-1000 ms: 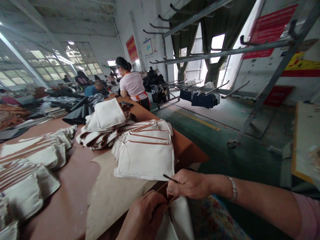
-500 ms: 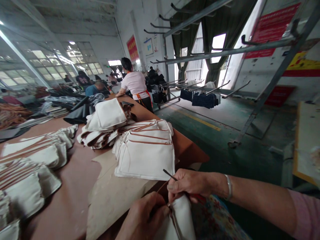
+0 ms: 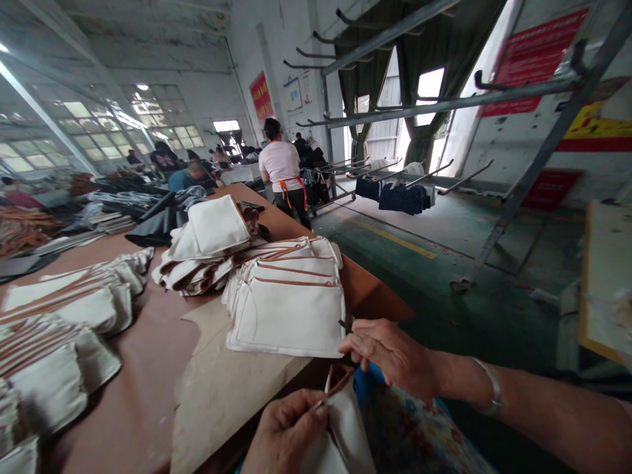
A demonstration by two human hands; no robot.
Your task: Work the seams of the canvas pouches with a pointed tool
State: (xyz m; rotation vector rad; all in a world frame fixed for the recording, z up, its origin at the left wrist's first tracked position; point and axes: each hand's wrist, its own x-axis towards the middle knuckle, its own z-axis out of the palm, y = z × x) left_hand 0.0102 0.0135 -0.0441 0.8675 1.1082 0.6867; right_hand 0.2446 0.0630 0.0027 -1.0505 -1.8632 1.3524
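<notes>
My left hand (image 3: 291,431), low in the middle of the head view, pinches the edge of a white fabric piece (image 3: 348,421) with brown trim. Up and to its right, my right hand (image 3: 390,355) is closed around a thin dark tool (image 3: 344,324), whose tip points up and left; the rest of the tool is hidden by the fingers. The right hand is apart from the held piece. Just beyond both hands lies a fanned stack of white pieces with brown edges (image 3: 291,316).
Another white pile (image 3: 217,227) lies behind the stack, and more white pieces (image 3: 49,375) fill the left of the brown table (image 3: 143,395). A metal rack (image 3: 494,243) stands at the right. A person (image 3: 280,161) stands beyond the table.
My right hand has moved right and slightly up, off the white piece, with the tool. My left hand keeps its hold. The person beyond has turned and shifted right.
</notes>
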